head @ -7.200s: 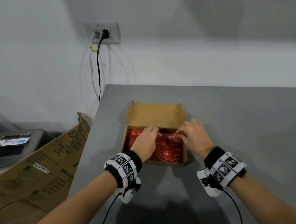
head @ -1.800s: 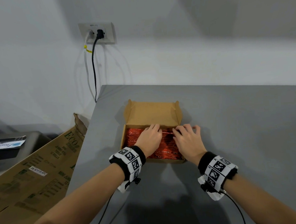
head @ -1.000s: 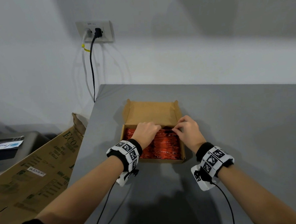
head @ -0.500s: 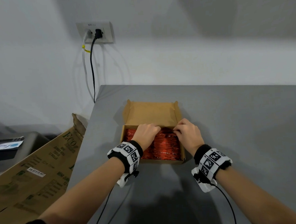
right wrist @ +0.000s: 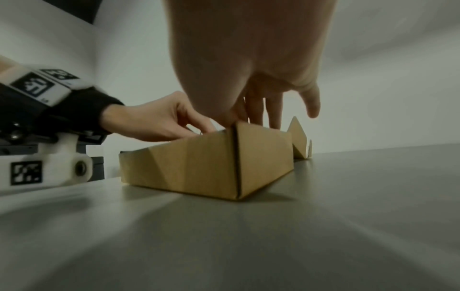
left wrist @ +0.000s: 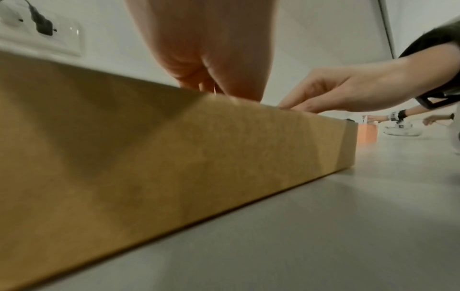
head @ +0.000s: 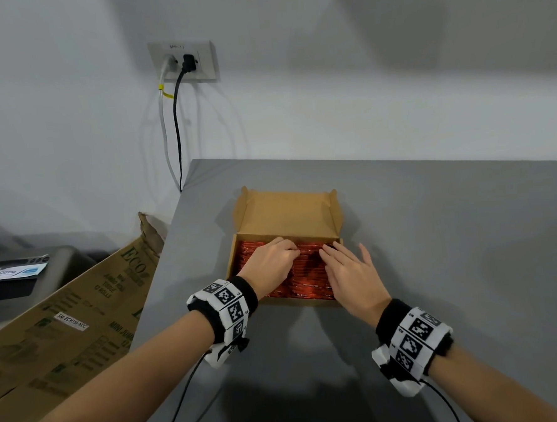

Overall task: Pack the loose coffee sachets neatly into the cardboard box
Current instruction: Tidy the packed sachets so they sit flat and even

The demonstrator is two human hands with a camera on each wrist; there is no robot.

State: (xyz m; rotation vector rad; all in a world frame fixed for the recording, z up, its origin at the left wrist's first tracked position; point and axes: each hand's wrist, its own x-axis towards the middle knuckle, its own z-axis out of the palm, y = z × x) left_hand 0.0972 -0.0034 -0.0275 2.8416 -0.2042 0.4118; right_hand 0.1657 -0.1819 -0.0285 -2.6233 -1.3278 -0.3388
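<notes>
Our right hand (head: 352, 273) has uncurled since half a second ago; its fingers now lie flat on the coffee sachets (head: 307, 274) filling the cardboard box (head: 287, 215). Our left hand (head: 270, 265) curls, seemingly pinching one. We press evenly and nudge edges level.

Wall socket (head: 183, 61), printed carton (head: 65, 321) beside table (head: 469, 264)
</notes>
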